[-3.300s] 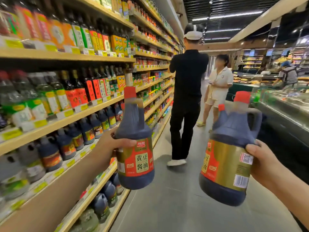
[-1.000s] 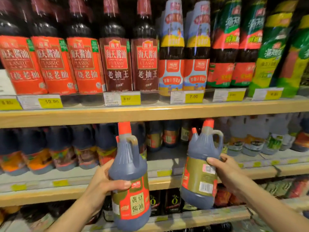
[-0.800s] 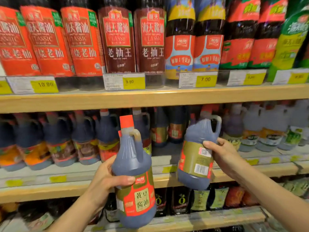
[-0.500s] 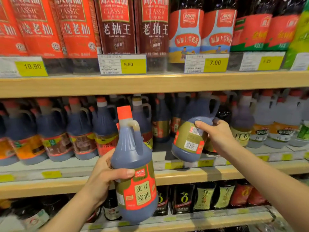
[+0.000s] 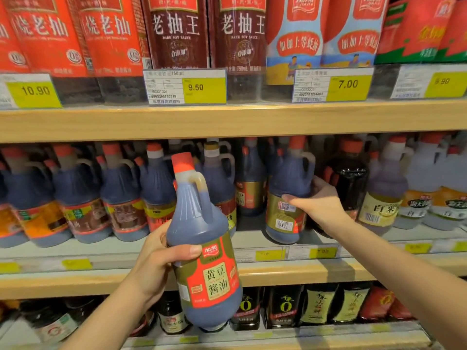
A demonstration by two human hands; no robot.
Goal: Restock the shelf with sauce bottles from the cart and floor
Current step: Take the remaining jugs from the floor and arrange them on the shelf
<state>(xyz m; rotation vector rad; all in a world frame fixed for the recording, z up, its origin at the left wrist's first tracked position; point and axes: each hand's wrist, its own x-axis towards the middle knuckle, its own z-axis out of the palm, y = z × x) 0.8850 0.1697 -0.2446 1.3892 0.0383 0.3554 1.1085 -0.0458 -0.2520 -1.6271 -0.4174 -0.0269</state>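
Nearest to me, my left hand (image 5: 154,263) wraps its fingers and thumb round the belly of a handled soy sauce jug (image 5: 204,251), red cap up, label facing me. It hangs in the air in front of the middle shelf (image 5: 290,272), below that shelf's front lip, not yet over the board.

Farther in, my right hand (image 5: 319,203) grips a second jug (image 5: 288,198) by its side, thumb across the label, fingers curled behind. This jug is over the middle shelf, in the gap between the jugs with gold caps to its left and a dark round bottle (image 5: 350,188) to its right. Its base looks down on the board, or just off it; the blur there leaves me unsure.

Behind, deeper on the middle shelf, rows of like jugs stand shoulder to shoulder. Above the middle shelf, tall red-labelled bottles (image 5: 108,34) and price tags (image 5: 187,87).

Step in hand: seating the right-hand jug in its slot. Next, as I judge it, push it back flush, loosen the right hand, then lift the left jug over the lip into the open space left of the one just placed. Handle should clear the neighbours' caps; a knock there could topple the front row.
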